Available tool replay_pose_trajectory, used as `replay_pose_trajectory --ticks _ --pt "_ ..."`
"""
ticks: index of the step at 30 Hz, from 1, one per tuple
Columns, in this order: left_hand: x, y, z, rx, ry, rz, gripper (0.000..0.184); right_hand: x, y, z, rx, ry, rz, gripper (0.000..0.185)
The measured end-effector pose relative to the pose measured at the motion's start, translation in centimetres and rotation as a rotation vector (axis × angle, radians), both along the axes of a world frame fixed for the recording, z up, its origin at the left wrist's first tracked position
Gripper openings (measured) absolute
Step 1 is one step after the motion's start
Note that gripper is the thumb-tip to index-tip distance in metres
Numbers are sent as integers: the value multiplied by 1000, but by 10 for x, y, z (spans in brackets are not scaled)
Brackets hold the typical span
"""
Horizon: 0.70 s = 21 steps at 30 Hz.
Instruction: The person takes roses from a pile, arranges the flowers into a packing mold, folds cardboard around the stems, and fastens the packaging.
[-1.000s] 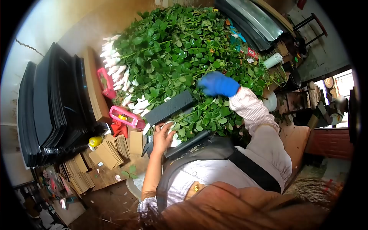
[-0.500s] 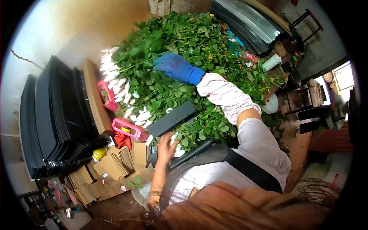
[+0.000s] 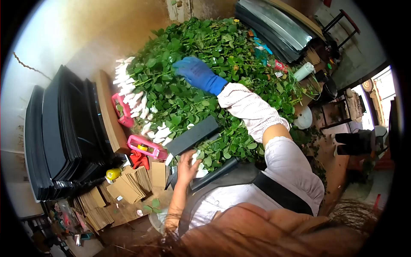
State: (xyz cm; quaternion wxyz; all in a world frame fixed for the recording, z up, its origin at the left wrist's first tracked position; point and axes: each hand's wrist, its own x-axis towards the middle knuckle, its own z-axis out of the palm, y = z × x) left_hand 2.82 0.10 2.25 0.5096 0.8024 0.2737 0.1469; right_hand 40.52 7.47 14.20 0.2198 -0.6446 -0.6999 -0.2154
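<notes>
- Blue-gloved R hand: fingers part-spread over green leafy stems, grip can't tell
- Bare L hand: fingers half-curled nr dk-grey oblong box, hold unclear

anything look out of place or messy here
Yes, a bit: a small sprig lies alone near the edge of the table, apart from the big pile of leafy stems, so it looks stray. A red cloth lies crumpled rather than folded.
</notes>
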Motion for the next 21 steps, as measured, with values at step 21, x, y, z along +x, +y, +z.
replay_pose_trajectory --ticks 21 --pt "-1 2 -4 -9 -51 -10 43 86 -50 11 212 38 -407 19"
